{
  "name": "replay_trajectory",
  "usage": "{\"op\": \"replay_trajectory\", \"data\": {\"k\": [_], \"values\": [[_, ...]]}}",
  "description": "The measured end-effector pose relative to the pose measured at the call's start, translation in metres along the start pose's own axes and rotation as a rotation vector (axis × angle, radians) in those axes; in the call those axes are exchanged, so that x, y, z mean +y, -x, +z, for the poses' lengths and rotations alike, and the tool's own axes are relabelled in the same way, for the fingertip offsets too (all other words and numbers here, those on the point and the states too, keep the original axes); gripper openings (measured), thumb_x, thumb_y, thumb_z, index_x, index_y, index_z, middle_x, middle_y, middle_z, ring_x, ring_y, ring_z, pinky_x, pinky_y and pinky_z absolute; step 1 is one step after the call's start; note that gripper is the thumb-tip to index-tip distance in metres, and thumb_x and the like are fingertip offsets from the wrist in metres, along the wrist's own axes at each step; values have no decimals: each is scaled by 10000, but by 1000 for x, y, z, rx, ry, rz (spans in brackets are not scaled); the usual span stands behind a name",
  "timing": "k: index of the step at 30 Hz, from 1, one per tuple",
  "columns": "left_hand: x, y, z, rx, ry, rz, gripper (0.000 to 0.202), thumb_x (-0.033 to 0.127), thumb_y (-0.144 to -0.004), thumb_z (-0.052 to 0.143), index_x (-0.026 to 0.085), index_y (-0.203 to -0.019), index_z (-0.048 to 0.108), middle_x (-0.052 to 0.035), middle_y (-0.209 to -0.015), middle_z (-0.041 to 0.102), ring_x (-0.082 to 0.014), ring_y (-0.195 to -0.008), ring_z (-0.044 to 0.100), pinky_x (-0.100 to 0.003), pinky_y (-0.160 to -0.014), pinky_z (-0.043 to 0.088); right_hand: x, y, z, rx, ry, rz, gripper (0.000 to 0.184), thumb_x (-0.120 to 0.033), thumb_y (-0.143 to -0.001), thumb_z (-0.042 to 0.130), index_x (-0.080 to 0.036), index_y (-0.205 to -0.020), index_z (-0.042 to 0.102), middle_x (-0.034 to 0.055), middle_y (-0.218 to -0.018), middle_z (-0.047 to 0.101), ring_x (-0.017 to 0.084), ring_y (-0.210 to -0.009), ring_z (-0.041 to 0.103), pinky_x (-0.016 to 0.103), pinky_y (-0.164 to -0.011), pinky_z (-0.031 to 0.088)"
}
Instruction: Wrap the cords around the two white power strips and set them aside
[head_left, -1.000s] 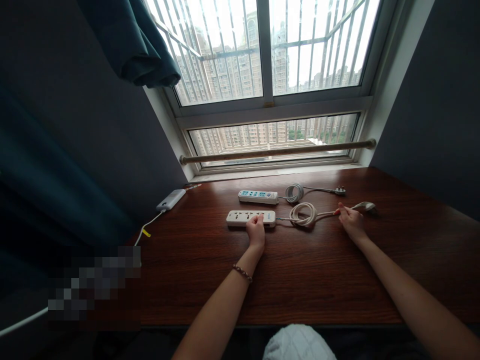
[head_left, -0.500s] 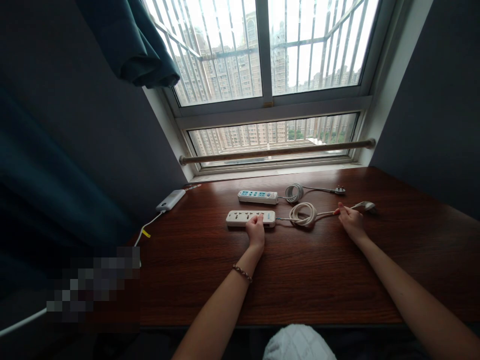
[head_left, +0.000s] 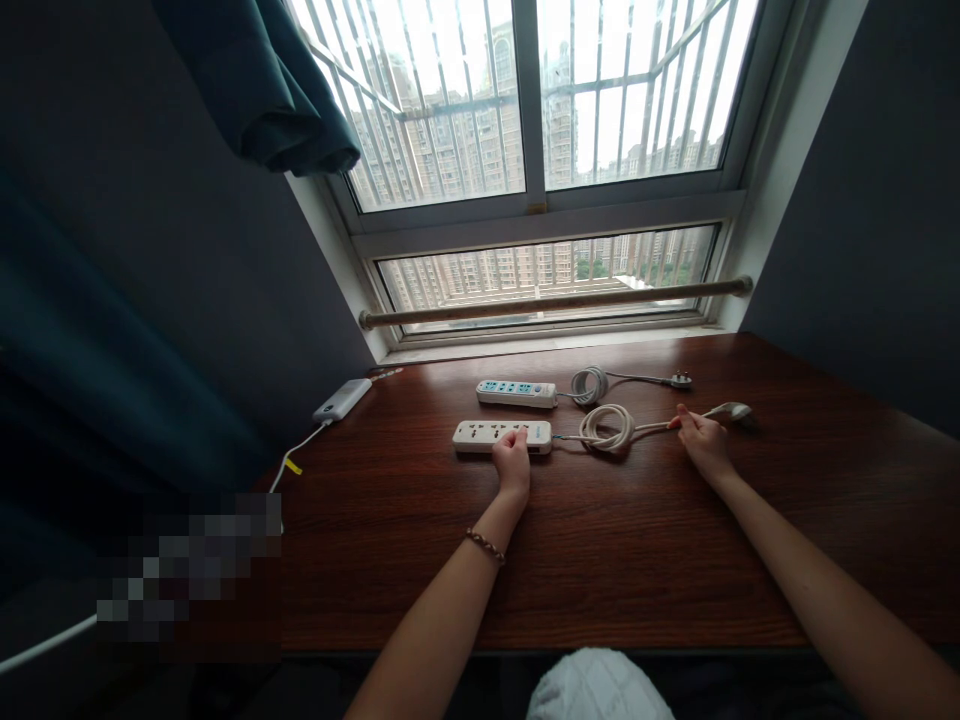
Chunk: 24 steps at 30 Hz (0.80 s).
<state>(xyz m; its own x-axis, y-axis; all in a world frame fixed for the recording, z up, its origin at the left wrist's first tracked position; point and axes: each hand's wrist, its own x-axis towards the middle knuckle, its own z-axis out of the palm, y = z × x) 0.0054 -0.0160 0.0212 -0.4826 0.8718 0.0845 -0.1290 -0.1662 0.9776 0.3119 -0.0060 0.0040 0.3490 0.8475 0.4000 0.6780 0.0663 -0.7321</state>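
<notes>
A white power strip (head_left: 480,433) lies on the brown wooden table, its sockets facing up. My left hand (head_left: 512,463) is closed at its near edge, with finger and thumb over the right part of the strip. From the strip's right end runs a pale cord (head_left: 607,428), gathered in a coil. My right hand (head_left: 701,440) pinches this cord to the right of the coil, just short of the plug (head_left: 739,412). Behind lies a second white power strip with blue sockets (head_left: 516,393), its grey cord (head_left: 589,385) coiled too and its plug (head_left: 680,380) at the right.
On the left of the table (head_left: 375,560) sits a white power bank (head_left: 343,400) with a white cable (head_left: 289,455) hanging toward the near left. A barred window with a rail (head_left: 555,303) borders the far edge. A blue curtain (head_left: 277,120) hangs at the left.
</notes>
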Motion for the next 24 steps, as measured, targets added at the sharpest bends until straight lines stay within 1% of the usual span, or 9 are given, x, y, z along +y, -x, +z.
{"op": "replay_trajectory", "data": {"k": [17, 24], "values": [[-1, -1, -1, -12, -6, 4, 396, 373, -625, 618, 171, -430, 339, 66, -419, 293, -60, -444, 297, -202, -447, 250, -1, 0, 0, -12, 0, -3, 687, -687, -767, 194, -165, -651, 626, 34, -437, 524, 166, -466, 506, 273, -535, 351], [-4, -3, -1, -32, -18, 24, 398, 387, -622, 617, 173, -442, 334, 68, -428, 294, -57, -442, 287, -199, -443, 248, 2, -1, 1, -8, 11, 4, 650, -664, -783, 211, -175, -642, 616, 22, -440, 515, 161, -485, 507, 265, -548, 345]]}}
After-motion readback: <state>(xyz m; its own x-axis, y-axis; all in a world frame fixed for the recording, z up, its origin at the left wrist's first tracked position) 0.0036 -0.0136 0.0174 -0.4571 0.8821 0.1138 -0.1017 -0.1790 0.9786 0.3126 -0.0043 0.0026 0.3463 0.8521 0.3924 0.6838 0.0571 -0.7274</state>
